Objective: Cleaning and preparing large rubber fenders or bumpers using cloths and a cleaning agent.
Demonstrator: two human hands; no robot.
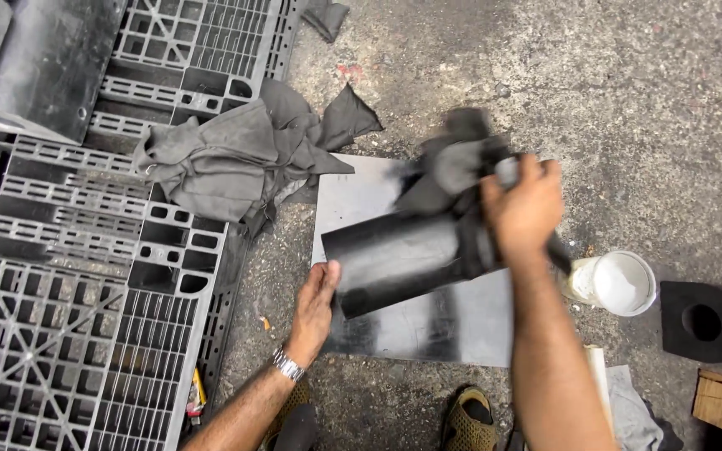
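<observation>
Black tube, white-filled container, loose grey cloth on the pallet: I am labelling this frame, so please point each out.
black tube (394, 255), head view, on its curved side wall.
white-filled container (620, 282), head view, on the white contents.
grey cloth (227, 159), head view, on its crumpled middle.

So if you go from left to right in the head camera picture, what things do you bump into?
Pallet → grey cloth heap → left hand → black tube → right hand → white tub → black foam block.
</observation>
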